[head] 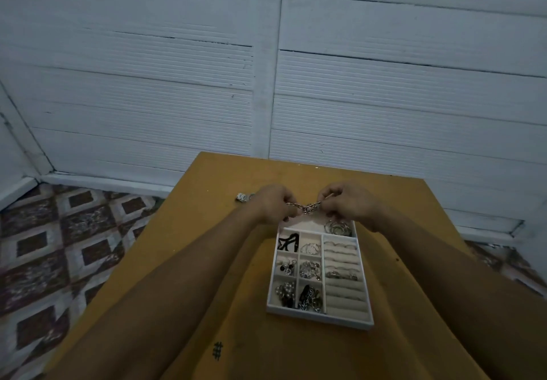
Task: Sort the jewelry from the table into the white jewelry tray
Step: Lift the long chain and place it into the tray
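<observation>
Chain [305, 207] of silvery links; white compartmented tray [319, 318].

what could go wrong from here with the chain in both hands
The chain is pinched between the left hand and right hand at the far end of the white jewelry tray; a slip could drop it onto the table outside. Lowered into the far compartment, it may tangle with the silver bangles there. The left hand could nudge the small silver piece lying beside it.
</observation>
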### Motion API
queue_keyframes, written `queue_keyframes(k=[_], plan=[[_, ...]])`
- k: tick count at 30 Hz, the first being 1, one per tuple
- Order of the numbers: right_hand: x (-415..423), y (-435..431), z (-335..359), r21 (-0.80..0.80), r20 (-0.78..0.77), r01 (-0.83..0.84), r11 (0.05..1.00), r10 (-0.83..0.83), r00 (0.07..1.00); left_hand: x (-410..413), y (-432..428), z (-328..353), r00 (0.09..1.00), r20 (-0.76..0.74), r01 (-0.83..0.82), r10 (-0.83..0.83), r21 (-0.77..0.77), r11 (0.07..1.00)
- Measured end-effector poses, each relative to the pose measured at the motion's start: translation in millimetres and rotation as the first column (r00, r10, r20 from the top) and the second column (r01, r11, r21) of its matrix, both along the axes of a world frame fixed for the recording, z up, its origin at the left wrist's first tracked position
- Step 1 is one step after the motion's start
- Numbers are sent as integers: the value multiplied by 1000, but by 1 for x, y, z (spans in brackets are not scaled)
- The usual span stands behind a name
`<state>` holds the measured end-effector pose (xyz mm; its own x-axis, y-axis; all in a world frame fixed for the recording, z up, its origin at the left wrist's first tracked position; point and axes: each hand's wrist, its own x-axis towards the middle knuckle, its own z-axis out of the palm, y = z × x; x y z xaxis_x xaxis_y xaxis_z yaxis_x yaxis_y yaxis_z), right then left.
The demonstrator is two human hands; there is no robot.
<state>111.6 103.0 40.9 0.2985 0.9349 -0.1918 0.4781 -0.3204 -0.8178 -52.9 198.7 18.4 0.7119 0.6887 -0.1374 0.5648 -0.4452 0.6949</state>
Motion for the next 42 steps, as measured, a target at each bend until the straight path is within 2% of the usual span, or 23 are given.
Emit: queue_keyframes(k=[1,3,6,10,13,20,26,31,36,39,42], plan=[[1,2,-4,1,50,9,1000,-9,999,1,0,-2,999,-41,30,-25,124,992],[1,4,-10,-5,128,6,1000,-5,992,3,2,-9,994,-89,82,-61,263,961],[-1,6,-16,-26,171,19,999,-15,985,6,5,-21,987,-140,130,-82,372,919],[-1,7,-25,-30,232,31,999,-23,973,5,11,-32,976,-206,171,-65,550,818],[0,8,-33,-17,324,27,999,-20,946,3,13,-34,966,-241,222,-89,613,758],[2,7,-48,9,487,33,999,-33,873,-1,15,-33,974,-201,215,-106,669,712],[7,5,-45,13,682,-21,1000,6,731,-1,15,-26,987,-160,132,-32,666,734],[3,8,-43,48,712,-131,990,58,699,3,15,-24,989,-140,70,36,683,727],[0,11,-49,22,767,-167,986,91,636,4,14,-27,982,-191,136,1,700,702],[1,12,-51,23,789,-169,985,86,609,4,14,-31,974,-209,202,-85,641,740],[1,11,-51,21,796,-176,984,90,599,5,14,-34,978,-174,199,-116,597,777]])
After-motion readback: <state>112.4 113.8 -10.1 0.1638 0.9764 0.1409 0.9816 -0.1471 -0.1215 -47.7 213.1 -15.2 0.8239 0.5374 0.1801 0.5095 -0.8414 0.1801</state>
